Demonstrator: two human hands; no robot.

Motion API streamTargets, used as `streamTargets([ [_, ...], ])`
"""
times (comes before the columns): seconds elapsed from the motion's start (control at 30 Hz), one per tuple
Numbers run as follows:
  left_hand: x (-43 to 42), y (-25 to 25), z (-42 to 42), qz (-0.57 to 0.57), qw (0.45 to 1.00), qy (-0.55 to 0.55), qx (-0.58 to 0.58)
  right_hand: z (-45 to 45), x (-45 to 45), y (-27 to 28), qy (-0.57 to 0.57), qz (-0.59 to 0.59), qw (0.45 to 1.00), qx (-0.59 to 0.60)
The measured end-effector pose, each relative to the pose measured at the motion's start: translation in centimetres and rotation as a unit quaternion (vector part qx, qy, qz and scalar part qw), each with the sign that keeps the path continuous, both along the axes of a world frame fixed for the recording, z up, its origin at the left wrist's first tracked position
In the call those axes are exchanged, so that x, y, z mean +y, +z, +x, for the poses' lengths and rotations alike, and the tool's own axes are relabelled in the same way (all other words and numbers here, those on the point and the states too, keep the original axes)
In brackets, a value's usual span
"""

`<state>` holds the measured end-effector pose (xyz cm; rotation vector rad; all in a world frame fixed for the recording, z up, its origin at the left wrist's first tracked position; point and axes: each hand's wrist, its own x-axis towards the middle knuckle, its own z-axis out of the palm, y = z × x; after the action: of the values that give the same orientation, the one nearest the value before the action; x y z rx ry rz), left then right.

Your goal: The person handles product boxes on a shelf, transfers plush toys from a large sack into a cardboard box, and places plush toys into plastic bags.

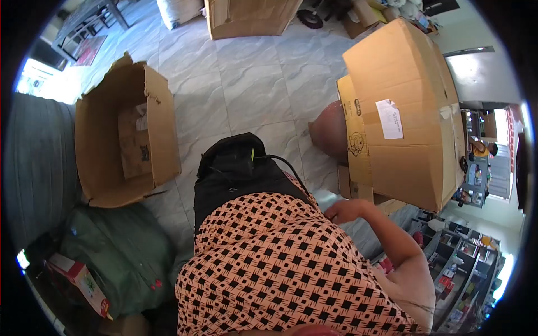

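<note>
My right hand (344, 211) is beside my hip, against the edge of the black-and-peach patterned dress (274, 246). Its fingers are curled together, and whatever they may hold is hidden. Close to it runs a thin black cord or strap (291, 168) from a black fabric bag (232, 159), which lies in front of my waist and has a small yellow-green mark. My left hand is out of view. To the right of the bag stands a large closed cardboard box (412, 112) with a white label (389, 119).
At left, an open, torn-edged cardboard box (168, 123) stands on the grey tiled floor (252, 95). A dark green covered bundle (117, 257) and a red-and-white carton (78, 280) lie below it. Shelves (465, 269) with goods are at lower right. A person (481, 149) is in the background.
</note>
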<state>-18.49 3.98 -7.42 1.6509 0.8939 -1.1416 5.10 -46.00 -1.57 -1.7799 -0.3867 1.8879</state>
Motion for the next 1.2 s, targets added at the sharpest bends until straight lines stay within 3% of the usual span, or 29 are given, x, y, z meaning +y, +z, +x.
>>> streamTargets([
  [0.1,0.2,-1.1,-1.5,0.007,0.999,0.037,0.013,-4.4,-2.8,-1.5,-0.010,-0.118,0.992,0.040],
  [0.37,-1.7,-1.9,-5.9,0.023,0.991,0.125,0.038,-2.1,-3.7,-2.1,-0.041,-0.174,0.984,0.012],
  [0.67,-4.9,-3.8,-7.7,0.021,0.986,0.152,0.059,4.2,-1.2,-4.0,-0.012,-0.138,0.990,0.014],
  [0.9,-6.8,-4.2,-8.1,0.027,0.986,0.152,0.067,10.3,3.0,-2.7,0.012,-0.071,0.992,0.104],
  [0.97,-7.1,-4.4,-7.7,0.029,0.989,0.129,0.062,13.8,6.4,-1.3,0.025,-0.011,1.000,-0.001],
  [1.0,-7.1,-4.3,-7.2,0.033,0.992,0.108,0.059,16.1,8.7,-0.3,0.068,0.011,0.980,-0.186],
  [1.03,-6.7,-4.4,-6.6,0.045,0.997,0.050,0.041,18.1,11.1,0.5,0.109,0.037,0.924,-0.364],
  [1.07,-6.0,-3.9,-5.4,0.066,0.998,-0.017,0.018,19.5,13.6,1.5,-0.002,0.029,0.860,-0.509],
  [1.1,-4.6,-2.1,-3.0,0.115,0.989,-0.091,-0.029,22.7,16.0,4.0,0.041,0.202,0.772,-0.601],
  [1.13,-2.8,-0.3,-0.9,0.208,0.969,-0.086,-0.106,24.8,18.2,7.2,0.042,0.240,0.702,-0.669],
  [1.17,-0.6,3.7,2.5,0.312,0.927,-0.030,-0.205,25.3,21.5,12.5,0.015,0.298,0.646,-0.703],
  [1.2,0.7,11.7,7.8,0.372,0.839,0.228,-0.326,24.9,23.6,17.7,-0.003,0.338,0.624,-0.705],
])
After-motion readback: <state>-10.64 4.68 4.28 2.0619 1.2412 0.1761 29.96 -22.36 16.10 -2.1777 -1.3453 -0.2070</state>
